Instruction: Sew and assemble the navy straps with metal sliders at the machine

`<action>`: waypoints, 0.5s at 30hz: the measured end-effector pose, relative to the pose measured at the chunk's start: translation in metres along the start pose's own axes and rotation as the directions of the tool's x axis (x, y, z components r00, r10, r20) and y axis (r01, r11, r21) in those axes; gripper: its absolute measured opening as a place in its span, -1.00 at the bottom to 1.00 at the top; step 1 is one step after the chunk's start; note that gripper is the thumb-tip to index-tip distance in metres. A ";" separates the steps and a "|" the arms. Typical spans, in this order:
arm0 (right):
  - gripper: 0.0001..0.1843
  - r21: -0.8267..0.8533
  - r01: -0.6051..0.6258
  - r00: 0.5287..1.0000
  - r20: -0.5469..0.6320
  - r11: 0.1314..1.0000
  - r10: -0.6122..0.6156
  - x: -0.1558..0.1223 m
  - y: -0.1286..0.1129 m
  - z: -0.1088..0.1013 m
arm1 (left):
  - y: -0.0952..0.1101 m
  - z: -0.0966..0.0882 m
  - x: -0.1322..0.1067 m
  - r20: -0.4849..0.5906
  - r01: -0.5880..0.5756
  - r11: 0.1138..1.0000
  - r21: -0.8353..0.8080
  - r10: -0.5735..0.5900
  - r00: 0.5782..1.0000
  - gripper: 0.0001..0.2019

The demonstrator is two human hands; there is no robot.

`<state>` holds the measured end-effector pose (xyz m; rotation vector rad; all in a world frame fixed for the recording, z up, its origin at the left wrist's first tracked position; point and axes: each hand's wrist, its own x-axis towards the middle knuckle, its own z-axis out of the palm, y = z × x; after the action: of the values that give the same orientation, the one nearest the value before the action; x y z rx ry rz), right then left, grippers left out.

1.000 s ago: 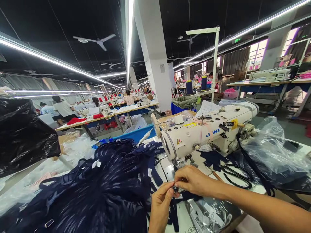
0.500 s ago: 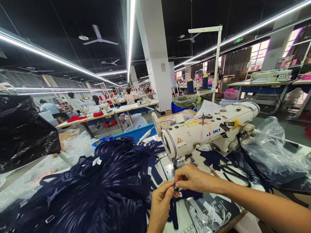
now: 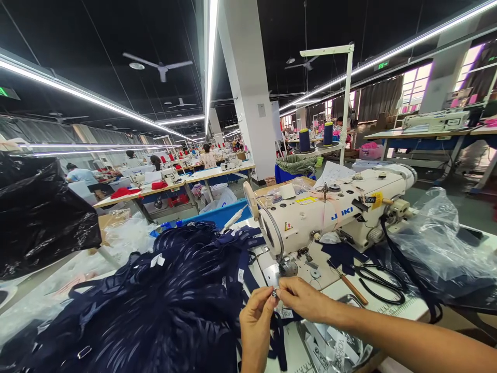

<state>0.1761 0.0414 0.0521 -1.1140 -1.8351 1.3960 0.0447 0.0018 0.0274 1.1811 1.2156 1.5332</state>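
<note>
Navy strappy pile (image 3: 163, 300), 7–8 o'clock; white sewing machine (image 3: 330, 207), 3; right hand (image 3: 305, 299), 5, left hand (image 3: 256, 318), 6, together; black-handled scissors (image 3: 384, 272), 4; tiny shiny piece (image 3: 275, 293), between 5 and 6, pinched in both hands' fingertips.

The small shiny piece (image 3: 275, 293) between the left grip (image 3: 255, 316) and the right grip (image 3: 301, 299) is mostly covered by them, and the visible rest is too small to tell its form. The right forearm (image 3: 404, 334), cut by the right edge, hides a part of the clear bag (image 3: 330, 348) under it. The pile of dark cloth (image 3: 155, 305) continues beyond the lower edge, the black plastic bag (image 3: 42, 212) beyond the left one, and the far people (image 3: 208, 158) are too small to distinguish well.
</note>
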 end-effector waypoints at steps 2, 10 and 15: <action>-0.71 0.089 -0.077 0.996 0.045 0.993 0.073 0.000 0.000 0.007 | -0.005 -0.001 0.001 -0.056 -0.055 0.998 0.023 0.056 0.997 -0.82; -0.71 0.380 -0.213 0.959 0.257 0.900 0.118 -0.024 -0.007 0.019 | -0.003 -0.001 0.003 -0.093 0.115 0.975 -0.190 -0.135 0.986 -0.73; -0.89 -0.089 0.099 0.916 0.398 0.991 -0.056 -0.036 0.004 -0.001 | 0.007 0.002 0.004 0.039 0.360 0.795 -0.487 -0.392 0.919 -0.64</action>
<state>0.1954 0.0109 0.0505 -0.8393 -2.2340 1.5776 0.0453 0.0045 0.0352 0.5197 0.9482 1.4544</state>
